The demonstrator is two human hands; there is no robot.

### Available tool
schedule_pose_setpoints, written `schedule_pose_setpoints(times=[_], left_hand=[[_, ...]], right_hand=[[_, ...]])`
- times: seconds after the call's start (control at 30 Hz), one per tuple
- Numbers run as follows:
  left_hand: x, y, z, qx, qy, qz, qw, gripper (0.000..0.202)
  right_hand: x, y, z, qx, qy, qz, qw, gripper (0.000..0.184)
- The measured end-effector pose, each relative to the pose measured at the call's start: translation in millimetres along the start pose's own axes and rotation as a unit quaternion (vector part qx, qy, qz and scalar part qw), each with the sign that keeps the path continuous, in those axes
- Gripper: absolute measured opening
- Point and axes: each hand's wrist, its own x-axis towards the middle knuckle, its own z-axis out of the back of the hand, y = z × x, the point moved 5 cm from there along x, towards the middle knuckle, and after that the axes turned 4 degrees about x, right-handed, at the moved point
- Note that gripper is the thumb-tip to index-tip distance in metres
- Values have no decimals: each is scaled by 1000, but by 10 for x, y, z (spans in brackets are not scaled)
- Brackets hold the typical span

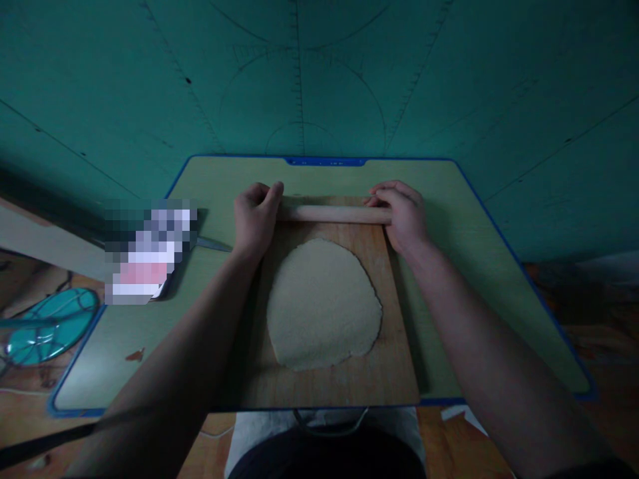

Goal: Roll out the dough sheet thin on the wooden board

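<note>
A flat, roughly round sheet of pale dough point(323, 303) lies on a wooden board point(394, 372). At the board's far edge, beyond the dough, rests a wooden rolling pin point(332, 213). My left hand point(255, 219) is curled over the pin's left end. My right hand point(403, 214) is curled over its right end. Both forearms reach in from the near side, one on each side of the dough.
The board sits on a small green table point(479, 266) with a blue rim. A blurred-out package point(147, 251) and a metal blade tip point(213, 245) lie at the table's left. A teal fan point(47, 327) stands on the floor at left. A green wall is behind.
</note>
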Motion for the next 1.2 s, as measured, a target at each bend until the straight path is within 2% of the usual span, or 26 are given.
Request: schedule_pose_setpoints(times=[0.43,0.8,1.03,1.2], left_hand=[[-23,-49,19,12,-15,-3,1000,22],[6,-46,21,14,-29,-4,999,22],[10,-46,3,-1,-9,-9,1000,20],[19,-47,3,-2,-16,-2,1000,20]], right_hand=[[-7,-2,0,17,-10,-7,1000,6],[9,-10,-1,-5,0,0,1000,6],[13,2,-8,-12,9,9,1000,8],[15,1,-8,-7,3,7,1000,7]])
